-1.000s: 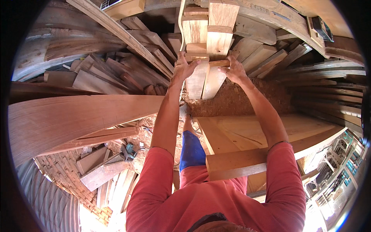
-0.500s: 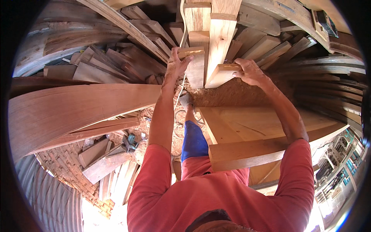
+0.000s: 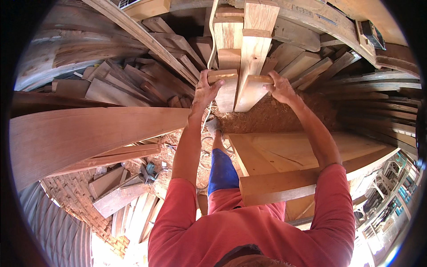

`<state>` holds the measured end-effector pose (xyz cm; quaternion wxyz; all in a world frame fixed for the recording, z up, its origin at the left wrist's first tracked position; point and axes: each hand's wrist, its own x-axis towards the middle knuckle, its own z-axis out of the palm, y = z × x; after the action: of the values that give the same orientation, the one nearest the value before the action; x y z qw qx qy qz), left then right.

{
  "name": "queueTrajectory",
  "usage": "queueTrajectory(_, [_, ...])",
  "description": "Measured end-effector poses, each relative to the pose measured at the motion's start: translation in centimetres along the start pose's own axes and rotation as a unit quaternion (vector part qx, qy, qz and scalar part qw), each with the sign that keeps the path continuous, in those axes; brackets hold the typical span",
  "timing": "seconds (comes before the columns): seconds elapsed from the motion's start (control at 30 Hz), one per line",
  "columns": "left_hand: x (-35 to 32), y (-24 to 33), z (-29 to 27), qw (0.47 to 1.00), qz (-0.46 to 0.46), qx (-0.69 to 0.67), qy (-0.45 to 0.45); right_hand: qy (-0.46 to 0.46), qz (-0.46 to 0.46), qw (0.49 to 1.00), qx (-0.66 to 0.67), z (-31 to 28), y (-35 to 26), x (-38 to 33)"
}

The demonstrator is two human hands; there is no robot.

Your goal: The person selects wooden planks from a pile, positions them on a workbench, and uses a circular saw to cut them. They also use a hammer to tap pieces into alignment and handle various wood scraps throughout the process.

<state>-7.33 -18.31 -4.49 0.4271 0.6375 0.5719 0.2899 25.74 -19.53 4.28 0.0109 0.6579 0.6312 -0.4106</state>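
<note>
Landmark: stack of pale planks (image 3: pixel 256 51). Directly in front of the stack, on its near side: left board (image 3: pixel 226 94) in left hand (image 3: pixel 204 92), right board (image 3: pixel 252 94) in right hand (image 3: pixel 282 90).

Left grip: pinching the top end, thumb over the near face, fingers around the outer edge. Right grip: likewise pinching the outer top corner of its own board. Tops splayed, lower ends close together; probably gripped high and outside to steady both at once. Cannot tell: lower ends resting on the sawdust-covered floor (image 3: pixel 289 115) or just above.

Along the stack's left edge: white cord (image 3: pixel 214 38). Further left: dark planks (image 3: pixel 116 92), leaning close, likely to save space. Nearer and right of the stack: framed wooden panel (image 3: pixel 307 151). Containers: none identifiable with certainty; contents unrecorded.
</note>
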Motion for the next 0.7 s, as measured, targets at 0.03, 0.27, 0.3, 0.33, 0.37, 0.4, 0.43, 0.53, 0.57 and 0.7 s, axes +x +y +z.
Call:
queueTrajectory(0.03, [0.4,0.1,0.2,1.000,0.006,-0.022,-0.003,0.018,0.012,1.000,0.017,-0.4,-0.2,1.0])
queueTrajectory(0.27, [2.5,-1.9,0.3,0.990,-0.123,0.006,-0.068,0.066,0.021,0.996,0.060,1.6,4.4,5.4])
queueTrajectory(0.3, [2.6,-2.5,0.4,0.990,-0.112,0.014,-0.084,0.029,0.042,0.995,0.089,2.0,4.2,5.6])
queueTrajectory(0.33, [2.6,-2.8,1.0,0.991,-0.118,0.000,-0.056,0.030,0.025,0.994,0.104,2.3,3.9,5.8])
queueTrajectory(0.37, [2.6,-2.7,2.0,0.992,-0.123,-0.014,-0.032,0.032,0.012,0.992,0.121,2.7,3.5,6.0])
queueTrajectory(0.4, [2.6,-2.6,2.7,0.991,-0.128,-0.027,-0.007,0.034,-0.002,0.990,0.137,3.1,3.2,6.2])
queueTrajectory(0.43, [2.6,-2.8,2.9,0.992,-0.120,-0.029,0.008,0.038,0.008,0.990,0.136,3.5,2.8,6.4])
queueTrajectory(0.53, [2.2,-3.7,3.3,0.993,-0.095,-0.059,0.024,0.053,0.017,0.991,0.122,3.0,0.7,6.5])
queueTrajectory(0.57, [2.1,-3.7,2.9,0.993,-0.081,-0.088,0.006,0.065,0.009,0.991,0.114,3.1,0.8,6.5])
queueTrajectory(0.7, [0.5,-3.5,3.6,0.966,-0.080,-0.244,0.027,0.063,0.043,0.993,0.091,2.8,1.1,6.8])
